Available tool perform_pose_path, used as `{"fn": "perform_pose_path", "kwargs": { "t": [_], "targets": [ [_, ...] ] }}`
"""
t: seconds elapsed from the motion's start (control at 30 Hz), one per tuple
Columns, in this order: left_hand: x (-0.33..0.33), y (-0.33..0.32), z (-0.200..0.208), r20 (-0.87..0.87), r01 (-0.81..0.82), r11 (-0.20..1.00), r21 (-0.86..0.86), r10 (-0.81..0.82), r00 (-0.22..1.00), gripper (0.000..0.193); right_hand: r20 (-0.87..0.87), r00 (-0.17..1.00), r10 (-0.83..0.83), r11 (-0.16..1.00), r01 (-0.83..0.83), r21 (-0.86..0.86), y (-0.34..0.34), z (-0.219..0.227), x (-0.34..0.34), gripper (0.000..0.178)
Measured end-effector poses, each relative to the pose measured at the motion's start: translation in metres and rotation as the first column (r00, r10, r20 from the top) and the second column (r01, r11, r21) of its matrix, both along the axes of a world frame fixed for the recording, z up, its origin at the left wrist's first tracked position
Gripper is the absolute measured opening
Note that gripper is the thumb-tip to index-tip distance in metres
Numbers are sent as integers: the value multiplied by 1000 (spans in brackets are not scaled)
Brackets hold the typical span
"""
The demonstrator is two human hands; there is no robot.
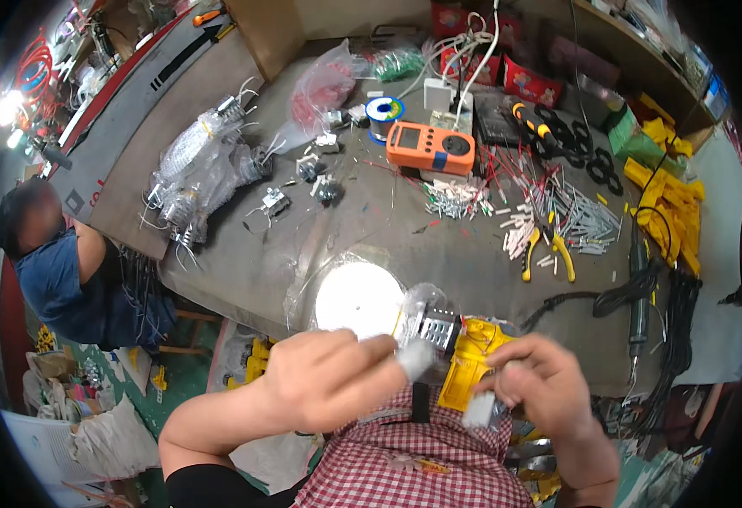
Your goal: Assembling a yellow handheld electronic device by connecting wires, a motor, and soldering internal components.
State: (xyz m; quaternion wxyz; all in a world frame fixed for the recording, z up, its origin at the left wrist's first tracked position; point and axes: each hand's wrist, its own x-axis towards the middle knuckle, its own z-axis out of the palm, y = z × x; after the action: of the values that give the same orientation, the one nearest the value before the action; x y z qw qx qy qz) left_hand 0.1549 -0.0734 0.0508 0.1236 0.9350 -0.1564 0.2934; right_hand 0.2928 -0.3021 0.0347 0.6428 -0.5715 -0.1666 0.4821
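My left hand (pixel 329 379) is curled near the table's front edge, blurred by motion. A whitish cover sits at its fingertips, and whether the fingers hold anything is hidden. Just beyond them lies a black and silver motor-like part (pixel 437 328) beside clear plastic wrap. A yellow plastic half-shell housing (pixel 471 364) lies between my hands, tilted over the edge toward me. My right hand (pixel 549 385) is closed at the housing's right side. Below its fingers shows a small whitish-grey block (pixel 481 411), blurred, apparently in its grip.
A bright round lamp disc (pixel 359 298) lies left of the motor. Farther back are an orange multimeter (pixel 430 148), a solder spool (pixel 384 114), yellow-handled pliers (pixel 549 254) and wired white pieces (pixel 574 212). A soldering iron (pixel 639 296) lies right; another person (pixel 83 271) sits left.
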Motion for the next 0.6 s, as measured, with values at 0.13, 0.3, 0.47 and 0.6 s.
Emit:
{"fn": "perform_pose_path", "kwargs": {
  "t": [0.13,0.3,0.47,0.6],
  "targets": [
    [-3,-3,-8,-82,-34,960,278,58,995,29,590,778,217,971,-237,-45,-19,-11,-12,37],
    [-14,-15,-34,-354,180,967,181,-106,929,27,620,621,479,878,-345,-332,-40,-32,-14,37],
    [3,-22,-33,-288,246,954,170,-190,939,24,411,850,329,943,-275,-186,-51,-41,-14,36],
    [16,-26,-35,-577,286,955,71,-195,793,28,645,615,452,889,-249,-385,-54,-45,-12,30]
  ]
}}
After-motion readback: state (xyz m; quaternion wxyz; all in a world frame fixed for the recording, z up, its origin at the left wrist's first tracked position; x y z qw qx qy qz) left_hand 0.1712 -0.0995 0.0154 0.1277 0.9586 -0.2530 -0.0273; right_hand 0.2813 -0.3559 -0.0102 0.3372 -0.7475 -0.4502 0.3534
